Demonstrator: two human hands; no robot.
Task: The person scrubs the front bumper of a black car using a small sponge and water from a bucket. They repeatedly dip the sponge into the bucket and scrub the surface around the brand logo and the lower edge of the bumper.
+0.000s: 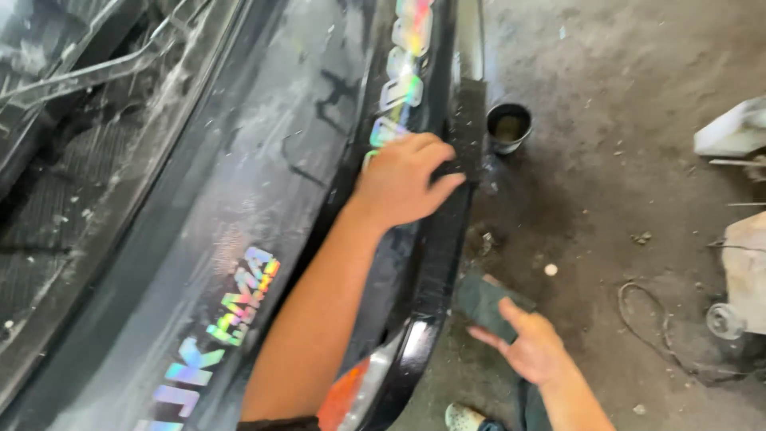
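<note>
Pressing left hand (403,182) flat on bumper (435,263), lengthwise away | right hand (531,347) fingers grasping dark sheet (483,303)

Iridescent letter decals (231,319) along black car panel (263,160).

A dusty concrete floor (622,199) carries a small dark cup (509,126) and loose wire (650,331).

Bright daylight; glare on glossy black car panel (263,160); motion blur throughout; floor (606,199) in softer shade.
</note>
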